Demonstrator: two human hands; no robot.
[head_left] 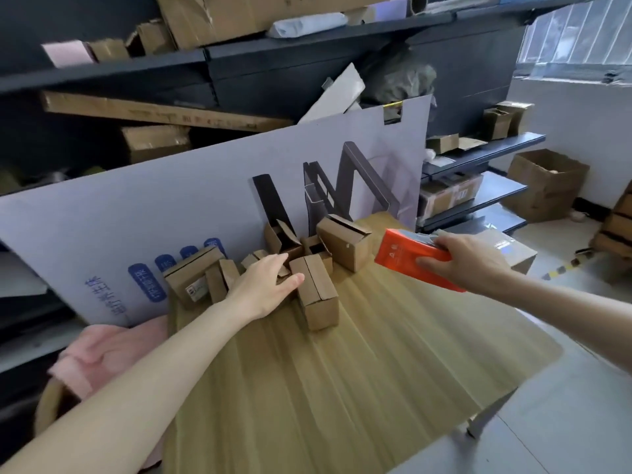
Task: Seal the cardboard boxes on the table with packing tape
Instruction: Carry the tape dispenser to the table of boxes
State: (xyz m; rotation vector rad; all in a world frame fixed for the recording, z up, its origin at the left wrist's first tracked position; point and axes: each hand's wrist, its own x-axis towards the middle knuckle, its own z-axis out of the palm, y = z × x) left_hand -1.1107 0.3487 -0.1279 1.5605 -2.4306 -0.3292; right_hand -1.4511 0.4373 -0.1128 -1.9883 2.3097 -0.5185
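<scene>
Head view: we see the small cardboard boxes point(345, 246) heaped at the far edge of the wooden worktop point(325, 388), against a pale printed board point(136, 213) that leans behind them. One closed box point(319, 295) lies nearest us, its flaps meeting along the top. Our left hand point(263, 285) lies on the heap, released, fingers stretched out and thumb touching that closed box. Our right hand point(468, 265) hovers to the right of the heap, grasping an orange item point(403, 254) with a grey top. A pink cloth point(99, 354) lies at the worktop's left edge, and dark shelves point(273, 56) of cartons stand behind.
</scene>
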